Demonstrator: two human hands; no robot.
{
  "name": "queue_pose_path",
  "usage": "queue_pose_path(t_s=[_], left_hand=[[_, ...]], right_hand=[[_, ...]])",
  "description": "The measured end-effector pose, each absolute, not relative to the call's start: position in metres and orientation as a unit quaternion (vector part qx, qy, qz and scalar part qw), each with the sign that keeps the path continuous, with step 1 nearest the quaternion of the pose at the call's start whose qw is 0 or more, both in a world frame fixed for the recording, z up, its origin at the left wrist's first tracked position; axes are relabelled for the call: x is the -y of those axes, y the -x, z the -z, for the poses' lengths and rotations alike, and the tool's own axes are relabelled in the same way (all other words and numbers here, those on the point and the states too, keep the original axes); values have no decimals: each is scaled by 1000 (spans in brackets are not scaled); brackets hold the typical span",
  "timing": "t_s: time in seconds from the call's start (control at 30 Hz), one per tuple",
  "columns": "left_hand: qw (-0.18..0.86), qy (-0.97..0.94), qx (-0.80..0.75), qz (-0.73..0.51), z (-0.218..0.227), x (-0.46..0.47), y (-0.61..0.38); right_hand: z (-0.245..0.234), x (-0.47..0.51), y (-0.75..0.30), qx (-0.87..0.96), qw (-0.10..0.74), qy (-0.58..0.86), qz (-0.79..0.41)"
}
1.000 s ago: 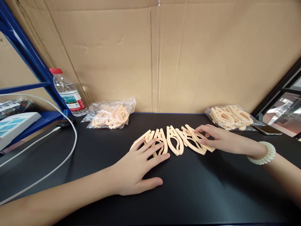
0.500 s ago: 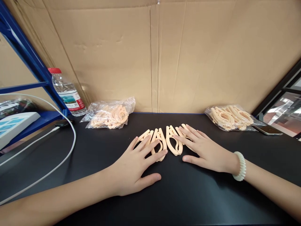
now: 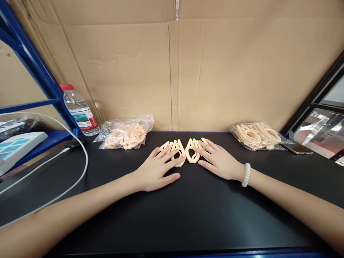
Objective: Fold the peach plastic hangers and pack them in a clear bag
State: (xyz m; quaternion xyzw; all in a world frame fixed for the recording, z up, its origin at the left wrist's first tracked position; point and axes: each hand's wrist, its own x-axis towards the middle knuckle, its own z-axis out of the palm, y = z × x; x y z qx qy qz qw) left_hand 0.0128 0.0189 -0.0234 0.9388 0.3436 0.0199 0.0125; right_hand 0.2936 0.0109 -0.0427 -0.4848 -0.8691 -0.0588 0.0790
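Several cream plastic folding hangers, folded up, lie in a row on the black table (image 3: pixel 188 211). My left hand (image 3: pixel 154 170) rests with fingers spread over the hangers on the left (image 3: pixel 177 162). Part of those hangers is hidden under its fingers. Over the right part of the row lies my right hand (image 3: pixel 220 161), palm down and fingers stretched out, its thumb near a hanger (image 3: pixel 192 159) in the middle. A pale coiled band (image 3: pixel 246 175) circles the right wrist. Neither hand grips anything.
Clear bags of similar cream pieces lie at the back left (image 3: pixel 123 135) and back right (image 3: pixel 255 134). A phone (image 3: pixel 298 147) touches the right bag's side. At left stand a water bottle (image 3: pixel 82 116), a white cable (image 3: pixel 85 157) and a blue frame. Cardboard (image 3: pixel 129 71) walls the back.
Both hands have slid away from me and a little closer together. The hangers under them have moved toward the back, and the gap in the middle has narrowed. The view has shifted slightly.
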Motion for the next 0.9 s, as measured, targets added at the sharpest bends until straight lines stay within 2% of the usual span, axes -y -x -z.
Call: queue_pose_path(t_s=[0.1, 0.27, 0.4, 0.67, 0.9], left_hand=[[5, -936, -350, -30, 24, -23, -14], [7, -932, -355, -74, 25, -22, -12], [9, -932, -350, -92, 26, -21, -10], [7, -935, -337, -112, 28, -23, -9], [8, -936, -330, -125, 29, -23, -10]], right_hand=[[43, -15, -292, 863, 90, 493, 62], [39, -18, -299, 777, 182, 598, 84], [38, -25, -309, 706, 142, 692, 48], [41, -40, -317, 715, 157, 680, -35], [32, -43, -326, 695, 244, 664, -129]])
